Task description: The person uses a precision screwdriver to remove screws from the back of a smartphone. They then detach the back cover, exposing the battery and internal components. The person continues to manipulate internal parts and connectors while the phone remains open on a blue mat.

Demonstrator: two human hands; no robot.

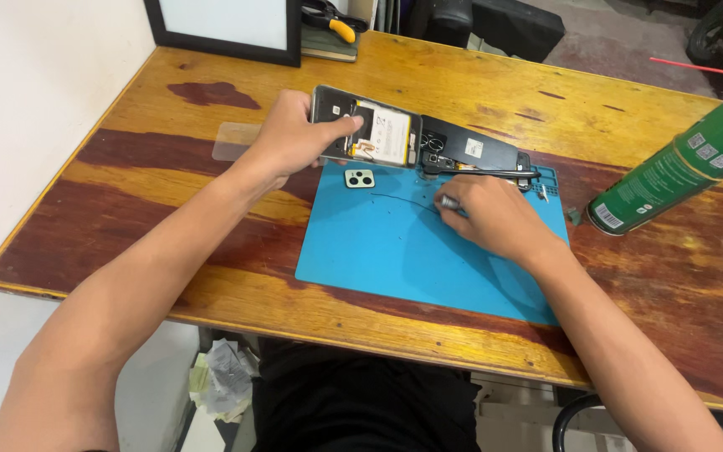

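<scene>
Left hand (294,138) fingers grip opened phone (382,134) tilted over blue mat (395,251); right hand (495,218) fingers pinch screwdriver (448,202).

- Opened smartphone (395,138): back cover removed, battery and dark circuit boards exposed; lies lengthwise at the blue mat's far edge, its left end raised.
- Small metal-tipped tool (448,202): lies low over the mat, just below the smartphone.

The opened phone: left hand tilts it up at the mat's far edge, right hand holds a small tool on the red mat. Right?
Not quite: the mat is blue, not red, as the head view shows. The rest holds: the left hand tilts up the opened phone at the mat's far edge, and the right hand holds a small tool on the mat.
</scene>
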